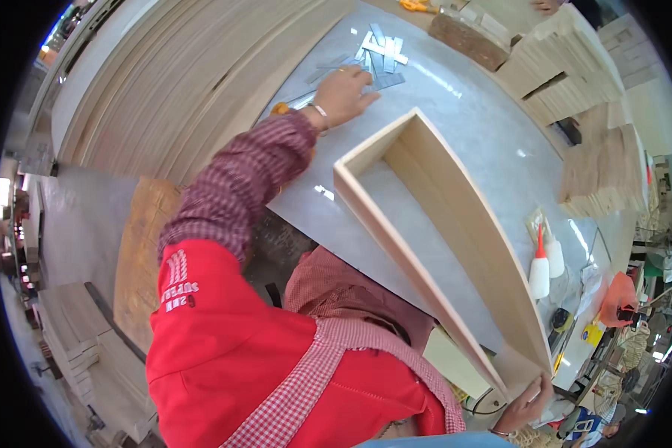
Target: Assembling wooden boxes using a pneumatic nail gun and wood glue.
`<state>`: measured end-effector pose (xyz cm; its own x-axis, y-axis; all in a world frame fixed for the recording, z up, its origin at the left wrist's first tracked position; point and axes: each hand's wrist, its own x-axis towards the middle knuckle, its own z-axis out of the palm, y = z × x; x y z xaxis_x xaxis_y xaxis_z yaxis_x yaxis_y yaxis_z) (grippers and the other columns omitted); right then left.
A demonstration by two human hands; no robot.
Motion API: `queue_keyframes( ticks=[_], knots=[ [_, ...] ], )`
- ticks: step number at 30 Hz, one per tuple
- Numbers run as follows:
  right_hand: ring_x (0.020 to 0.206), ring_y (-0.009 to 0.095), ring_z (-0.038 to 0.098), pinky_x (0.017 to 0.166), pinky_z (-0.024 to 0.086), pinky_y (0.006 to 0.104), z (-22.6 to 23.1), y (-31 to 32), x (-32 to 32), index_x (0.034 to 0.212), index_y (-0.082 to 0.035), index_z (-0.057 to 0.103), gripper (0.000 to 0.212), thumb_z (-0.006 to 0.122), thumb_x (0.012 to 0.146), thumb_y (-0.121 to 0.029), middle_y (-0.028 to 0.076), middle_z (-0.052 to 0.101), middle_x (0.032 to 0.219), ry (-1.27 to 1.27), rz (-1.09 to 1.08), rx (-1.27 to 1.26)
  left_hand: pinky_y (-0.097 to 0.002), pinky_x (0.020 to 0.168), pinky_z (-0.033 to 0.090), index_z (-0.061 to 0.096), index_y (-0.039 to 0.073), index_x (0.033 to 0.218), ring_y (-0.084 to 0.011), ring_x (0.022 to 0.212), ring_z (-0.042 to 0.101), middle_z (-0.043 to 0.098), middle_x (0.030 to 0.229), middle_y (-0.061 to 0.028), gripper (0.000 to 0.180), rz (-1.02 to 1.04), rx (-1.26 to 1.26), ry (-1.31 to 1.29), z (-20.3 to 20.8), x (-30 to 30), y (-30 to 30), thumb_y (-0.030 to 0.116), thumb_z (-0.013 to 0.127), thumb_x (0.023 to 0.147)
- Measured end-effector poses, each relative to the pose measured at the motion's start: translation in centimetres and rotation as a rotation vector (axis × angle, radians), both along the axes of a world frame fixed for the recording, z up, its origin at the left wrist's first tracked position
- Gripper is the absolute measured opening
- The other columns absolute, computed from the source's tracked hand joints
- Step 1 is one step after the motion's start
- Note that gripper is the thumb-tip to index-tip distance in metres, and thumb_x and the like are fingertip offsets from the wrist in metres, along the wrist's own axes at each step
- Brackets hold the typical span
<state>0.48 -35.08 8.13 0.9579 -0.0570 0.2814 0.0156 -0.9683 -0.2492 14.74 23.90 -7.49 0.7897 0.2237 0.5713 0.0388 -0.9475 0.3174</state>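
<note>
A long, narrow wooden frame [455, 201], open through the middle, stands on edge on the grey tabletop [306, 179]. My right hand [526, 407] grips its near right end, fingers curled round the board's corner. My left hand [343, 95] reaches over the far part of the table, thumb and fingers apart. It is at the near edge of a loose pile of shiny grey flat strips [387, 54]. Its fingertips partly cover some strips, and I see nothing held in it. An orange-handled tool [280, 108] is partly hidden beside my left wrist.
Stacked boards [179, 82] line the left side. More wooden pieces [564, 63] are piled at the far right, near a brown block [467, 41]. A white bottle with a red nozzle [539, 269], a tape roll [562, 321] and an orange plastic bag [618, 300] sit to the right.
</note>
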Motion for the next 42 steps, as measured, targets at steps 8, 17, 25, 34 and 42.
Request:
queue_keyframes(
  ticks=[8,17,25,34,42],
  knots=[
    [0.083,0.026,0.055,0.077,0.044,0.0337,1.5,10.3,1.2,0.104,-0.002,0.06,0.024,0.055,0.083,-0.011,0.011,0.061,0.097,0.676,0.305,0.222,-0.0344,0.074,0.047,0.056,0.007,0.094,-0.0267,0.082,0.055,0.053,0.094,-0.0097,0.025,0.009,0.255,0.235,-6.0,10.6,0.5,0.026,0.063,0.08],
    [0.079,0.026,0.054,0.074,0.043,0.0336,0.1,10.4,2.1,0.107,-0.005,0.061,0.043,0.056,0.064,-0.002,0.009,0.06,0.096,0.663,0.589,-0.025,-0.0363,0.082,0.045,0.057,0.007,0.104,-0.027,0.088,0.056,0.055,0.106,-0.0092,0.032,0.151,0.07,0.323,-4.3,14.3,4.7,0.03,0.058,0.082],
    [0.081,0.024,0.054,0.075,0.043,0.0331,0.0,9.3,3.1,0.109,-0.007,0.061,0.051,0.053,0.059,0.003,0.008,0.06,0.098,0.659,0.687,-0.031,-0.0349,0.09,0.042,0.056,0.008,0.116,-0.0243,0.105,0.054,0.054,0.123,-0.0045,0.039,-0.033,0.341,0.318,-4.7,5.5,9.9,0.037,0.05,0.089],
    [0.082,0.024,0.053,0.075,0.043,0.0335,-0.6,9.6,2.2,0.11,-0.008,0.061,0.051,0.052,0.061,0.002,0.007,0.06,0.098,0.614,0.675,-0.021,-0.0436,0.099,0.034,0.051,0.012,0.123,-0.0249,0.12,0.043,0.047,0.132,-0.0035,0.039,0.106,0.02,0.822,-1.9,2.0,9.2,0.034,0.044,0.092],
    [0.082,0.025,0.053,0.075,0.044,0.0338,-0.4,11.8,2.7,0.109,-0.007,0.061,0.05,0.052,0.061,0.003,0.008,0.06,0.099,0.607,0.706,-0.015,-0.0453,0.102,0.031,0.047,0.016,0.13,-0.0262,0.126,0.04,0.043,0.138,-0.0022,0.043,-0.142,0.262,0.429,-3.7,2.8,3.7,0.036,0.044,0.092]
  ],
)
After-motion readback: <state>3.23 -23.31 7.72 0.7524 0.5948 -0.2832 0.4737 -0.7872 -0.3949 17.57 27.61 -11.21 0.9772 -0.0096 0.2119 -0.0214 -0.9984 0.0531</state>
